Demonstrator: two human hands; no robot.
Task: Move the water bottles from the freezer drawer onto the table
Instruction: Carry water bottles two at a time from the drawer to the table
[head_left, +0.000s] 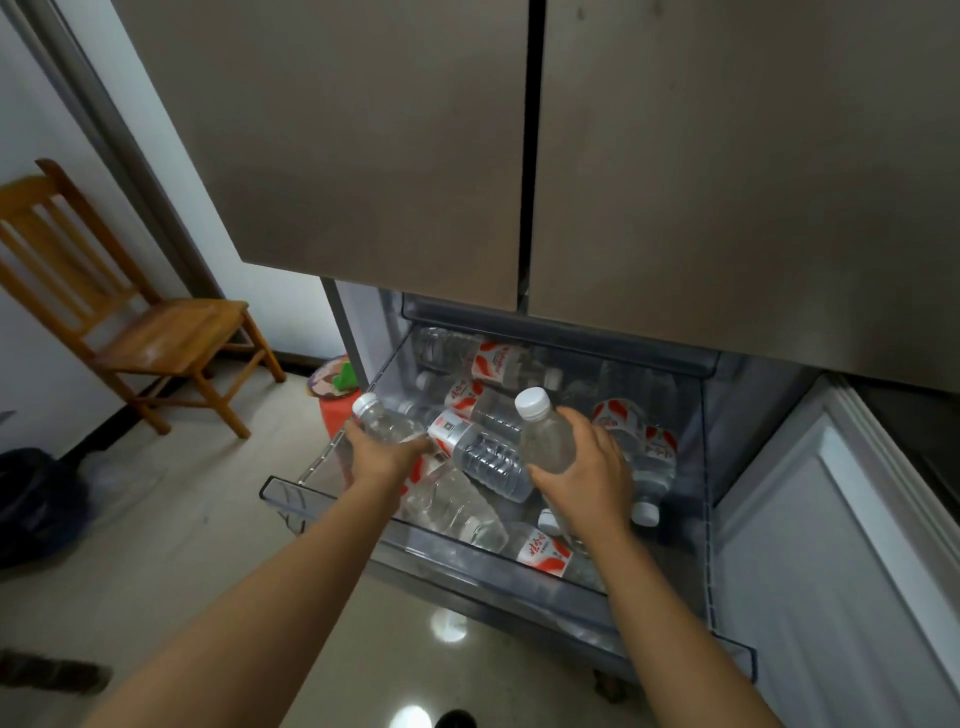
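Right grip: your right hand is clamped round the body of the right-hand bottle, thumb on the near side and fingers curled behind.
Right-hand bottle: clear, white cap up, tilted slightly left, lifted above the middle of the freezer drawer.
Left grip: your left hand curls its fingers round the left-hand bottle below the shoulder.
Left-hand bottle: clear, white cap pointing up and left, over the drawer's left edge.
Other bottles: lying on their sides inside the drawer, heaped across each other, most with red-and-white labels.
Freezer drawer: pulled out toward you, clear-walled.
Upper doors: both shut, directly above the drawer.
Wooden chair: well left of the drawer, against the wall.
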